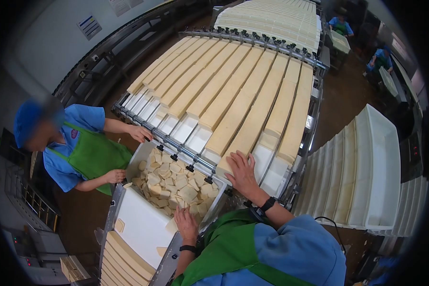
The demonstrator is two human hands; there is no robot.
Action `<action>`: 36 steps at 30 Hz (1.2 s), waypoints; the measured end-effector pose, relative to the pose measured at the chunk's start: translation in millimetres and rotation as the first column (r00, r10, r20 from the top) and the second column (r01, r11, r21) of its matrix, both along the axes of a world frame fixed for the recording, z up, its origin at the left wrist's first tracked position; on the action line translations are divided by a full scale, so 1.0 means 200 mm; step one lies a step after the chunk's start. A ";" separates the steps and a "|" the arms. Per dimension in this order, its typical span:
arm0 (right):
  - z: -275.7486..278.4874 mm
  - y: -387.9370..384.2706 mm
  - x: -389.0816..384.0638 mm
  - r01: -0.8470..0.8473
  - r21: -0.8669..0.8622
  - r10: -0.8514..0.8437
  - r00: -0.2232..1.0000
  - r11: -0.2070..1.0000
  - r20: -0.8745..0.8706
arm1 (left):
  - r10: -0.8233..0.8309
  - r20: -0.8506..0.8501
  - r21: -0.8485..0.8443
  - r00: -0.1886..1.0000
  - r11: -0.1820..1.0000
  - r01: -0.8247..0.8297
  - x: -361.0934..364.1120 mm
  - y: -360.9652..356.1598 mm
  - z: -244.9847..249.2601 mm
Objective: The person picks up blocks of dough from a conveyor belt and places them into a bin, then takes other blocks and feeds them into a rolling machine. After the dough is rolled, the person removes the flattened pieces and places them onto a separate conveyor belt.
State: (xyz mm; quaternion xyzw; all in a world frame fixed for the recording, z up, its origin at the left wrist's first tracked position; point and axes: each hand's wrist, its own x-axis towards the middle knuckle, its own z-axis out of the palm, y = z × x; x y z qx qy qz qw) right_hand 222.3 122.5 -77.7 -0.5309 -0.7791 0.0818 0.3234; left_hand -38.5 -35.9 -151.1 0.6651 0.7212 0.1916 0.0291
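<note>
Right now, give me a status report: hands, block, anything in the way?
Right hand spread on the near end of a long block. Left hand at the pieces, grip unclear. Co-worker's hands nearby, not blocking.

white tubs (352, 176) nested at right; notice (89, 27) on wall (38, 43)

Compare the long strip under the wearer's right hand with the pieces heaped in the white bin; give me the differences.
Size: the long strip is far longer than any of the pieces.
Arrangement: the strip lies lengthwise beside other strips, while the pieces lie jumbled at many angles.
Place: the strip lies under the right hand; the pieces sit in the white bin.
Shared: both are pale, creamy yellow.
</note>
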 end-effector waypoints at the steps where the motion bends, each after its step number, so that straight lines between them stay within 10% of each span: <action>1: 0.00 0.00 0.00 0.005 0.010 -0.005 1.000 1.000 0.013 | 0.007 0.009 0.002 1.000 1.000 -0.007 0.00 0.00 0.00; 36: 0.00 0.07 0.01 -0.220 0.188 0.163 0.947 0.957 0.276 | 0.042 -0.019 0.100 0.999 0.994 -0.040 -0.03 -0.01 -0.07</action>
